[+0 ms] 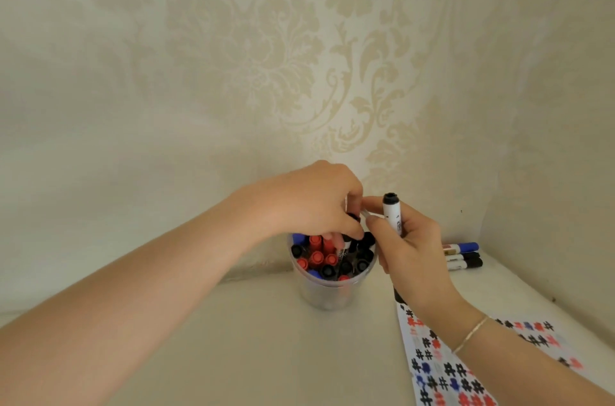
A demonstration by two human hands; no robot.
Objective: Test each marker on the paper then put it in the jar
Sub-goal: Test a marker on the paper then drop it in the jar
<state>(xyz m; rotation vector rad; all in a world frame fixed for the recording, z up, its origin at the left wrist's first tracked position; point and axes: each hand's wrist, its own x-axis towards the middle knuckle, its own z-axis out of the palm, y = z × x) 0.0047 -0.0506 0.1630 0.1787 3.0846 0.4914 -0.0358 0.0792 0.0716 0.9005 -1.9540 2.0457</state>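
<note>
Upright black marker [392, 214] gripped in right hand [407, 246], just right of jar [329, 292]; left hand [316, 202] over the rim, pinching a marker inside.

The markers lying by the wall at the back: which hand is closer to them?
The right hand. It holds a black marker upright between the jar and the loose markers. The left hand is over the jar, farther away.
</note>
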